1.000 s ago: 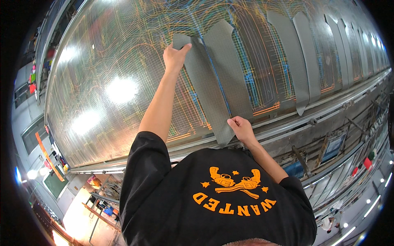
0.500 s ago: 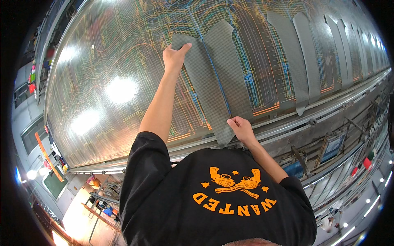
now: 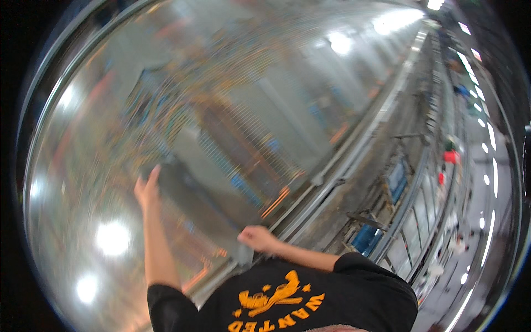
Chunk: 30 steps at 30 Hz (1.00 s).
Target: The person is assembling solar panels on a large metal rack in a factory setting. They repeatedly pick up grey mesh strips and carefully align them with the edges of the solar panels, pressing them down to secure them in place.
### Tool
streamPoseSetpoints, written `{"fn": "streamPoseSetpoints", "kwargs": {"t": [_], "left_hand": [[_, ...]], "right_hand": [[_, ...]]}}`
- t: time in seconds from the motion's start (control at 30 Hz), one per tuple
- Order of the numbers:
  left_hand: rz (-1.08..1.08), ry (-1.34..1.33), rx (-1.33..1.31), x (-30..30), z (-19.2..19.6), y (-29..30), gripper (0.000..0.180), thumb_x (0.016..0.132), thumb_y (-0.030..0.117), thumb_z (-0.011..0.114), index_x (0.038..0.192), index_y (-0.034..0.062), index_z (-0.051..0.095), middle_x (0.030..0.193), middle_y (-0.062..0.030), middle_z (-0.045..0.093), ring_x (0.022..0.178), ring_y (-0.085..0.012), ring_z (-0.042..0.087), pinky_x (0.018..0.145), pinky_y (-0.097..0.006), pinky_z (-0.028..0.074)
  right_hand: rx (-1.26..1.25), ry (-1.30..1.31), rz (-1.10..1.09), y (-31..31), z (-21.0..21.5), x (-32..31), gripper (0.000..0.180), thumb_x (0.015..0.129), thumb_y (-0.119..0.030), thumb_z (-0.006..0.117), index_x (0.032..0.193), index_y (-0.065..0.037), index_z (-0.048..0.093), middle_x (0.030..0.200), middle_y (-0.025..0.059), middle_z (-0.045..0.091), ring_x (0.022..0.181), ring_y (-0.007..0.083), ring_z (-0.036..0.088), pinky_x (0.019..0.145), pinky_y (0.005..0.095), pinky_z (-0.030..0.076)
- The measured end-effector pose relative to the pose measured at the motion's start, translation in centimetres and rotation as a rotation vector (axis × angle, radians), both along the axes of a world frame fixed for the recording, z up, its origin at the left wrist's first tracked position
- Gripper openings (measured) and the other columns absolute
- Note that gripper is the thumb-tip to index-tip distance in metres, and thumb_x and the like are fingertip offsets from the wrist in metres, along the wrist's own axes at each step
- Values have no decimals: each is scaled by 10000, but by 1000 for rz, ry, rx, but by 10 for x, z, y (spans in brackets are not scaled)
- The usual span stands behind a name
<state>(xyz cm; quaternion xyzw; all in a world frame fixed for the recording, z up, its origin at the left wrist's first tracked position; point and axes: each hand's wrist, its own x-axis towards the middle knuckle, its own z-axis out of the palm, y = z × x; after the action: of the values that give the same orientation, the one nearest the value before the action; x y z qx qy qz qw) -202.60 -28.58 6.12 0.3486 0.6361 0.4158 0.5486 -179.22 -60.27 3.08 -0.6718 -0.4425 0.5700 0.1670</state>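
Note:
A long grey sheet piece (image 3: 193,195) lies slantwise on the line-marked tabletop (image 3: 72,182), blurred by motion. My left hand (image 3: 147,191) pinches its far end, thumb above and fingers at the edge. Toward the table's near rim, my right hand (image 3: 258,239) is closed on the piece's near end. Just right of it rests a second grey sheet piece (image 3: 207,157), partly overlapped along their common edge.
More long grey pieces (image 3: 293,105) stretch across the table to the far right. A metal rail (image 3: 332,191) runs along the near edge, with a lower frame holding blue panels (image 3: 365,239) beyond it. Bright reflections (image 3: 113,238) glare off the tabletop.
The whole view has swung to the right and blurred, so the table and both hands appear lower and further left. Both hands keep their places at the two ends of the grey sheet piece.

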Motion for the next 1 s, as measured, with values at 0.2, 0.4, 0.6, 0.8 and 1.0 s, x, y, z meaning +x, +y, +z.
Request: {"fn": "streamPoseSetpoints", "kwargs": {"t": [0.2, 0.4, 0.6, 0.8, 1.0], "left_hand": [[-338, 369, 4, -21, -4, 32, 422, 918, 101, 722, 1332, 57, 649, 1128, -50, 722, 926, -168, 689, 744, -322, 558], [-704, 926, 281, -22, 2, 61, 394, 833, 229, 770, 1202, 101, 715, 1150, -167, 754, 1122, -360, 697, 951, -471, 539], [-917, 1002, 192, -5, 22, 71, 267, 842, 309, 802, 999, 94, 786, 935, -155, 762, 892, -340, 718, 820, -466, 546], [-828, 729, 206, -13, 36, 49, 233, 911, 243, 746, 972, 18, 740, 846, -155, 730, 787, -289, 687, 743, -414, 528], [-650, 741, 353, -24, 30, 48, 275, 1022, 267, 652, 1021, -7, 681, 954, -170, 695, 903, -323, 656, 817, -411, 508]], "right_hand": [[-26, 25, -6, 8, 6, 3, 408, 1043, -414, 609, 1068, -18, 705, 894, 156, 737, 830, 308, 714, 729, 425, 535], [42, 14, 3, 4, 1, -6, 416, 1034, -413, 620, 1103, -11, 702, 919, 197, 730, 844, 356, 708, 748, 445, 526], [67, -12, 18, 3, 2, -6, 401, 1033, -399, 615, 1073, -10, 704, 929, 187, 738, 855, 357, 713, 761, 450, 529], [46, 122, -11, 0, 28, -1, 337, 1050, -367, 631, 1092, -35, 670, 887, 150, 704, 808, 283, 670, 771, 405, 533], [94, 185, -76, -5, 46, 3, 200, 1028, -256, 684, 1019, -56, 692, 866, 28, 659, 791, 123, 597, 729, 316, 532]]}}
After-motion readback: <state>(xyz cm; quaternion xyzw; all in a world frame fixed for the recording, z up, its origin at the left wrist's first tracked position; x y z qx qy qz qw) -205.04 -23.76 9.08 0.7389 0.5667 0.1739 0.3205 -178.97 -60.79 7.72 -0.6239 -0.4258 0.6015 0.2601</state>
